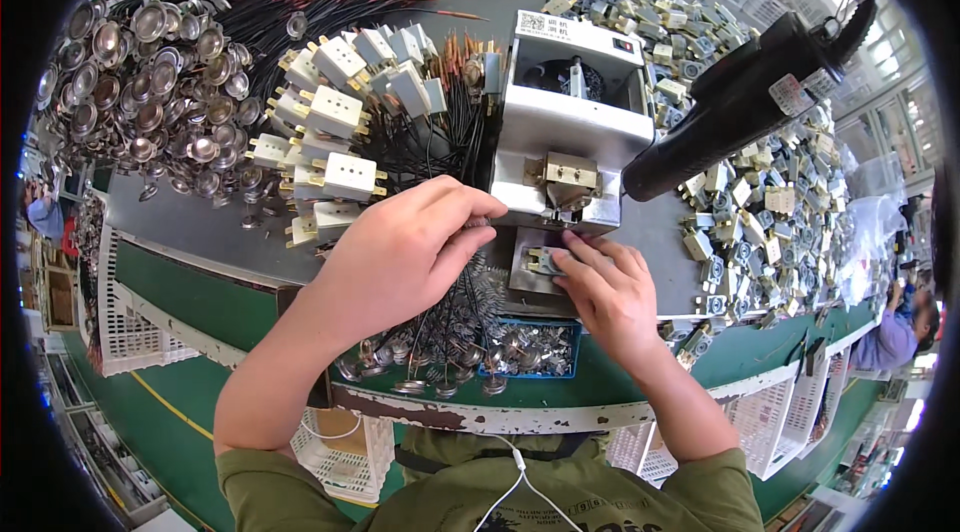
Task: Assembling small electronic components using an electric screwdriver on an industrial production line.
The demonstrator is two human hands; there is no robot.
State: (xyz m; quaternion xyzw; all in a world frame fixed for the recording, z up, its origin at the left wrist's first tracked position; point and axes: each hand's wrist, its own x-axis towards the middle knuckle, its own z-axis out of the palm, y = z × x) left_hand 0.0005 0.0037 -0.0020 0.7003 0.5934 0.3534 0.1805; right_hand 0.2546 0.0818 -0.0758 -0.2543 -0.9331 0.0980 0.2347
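Note:
My left hand (405, 242) is closed in a pinch just left of the metal machine (570, 137). A small greyish piece shows between thumb and forefinger, too covered to name. Under it hangs a bunch of black wires with silver springs (478, 297), ending in round metal caps (410, 384). My right hand (610, 292) has its fingertips on a small grey switch block with brass terminals (543, 260). That block lies on the steel plate (530, 284) at the machine's front, under its clamp head (570, 182); the fingers cover its right end.
Round metal caps on black wires (150, 82) heap at the left, beside white-topped blocks (340, 112). More grey blocks (750, 222) pile at the right. A black cylindrical electric screwdriver (730, 107) juts in from the right. A blue tray (540, 347) of small metal parts sits at the near edge.

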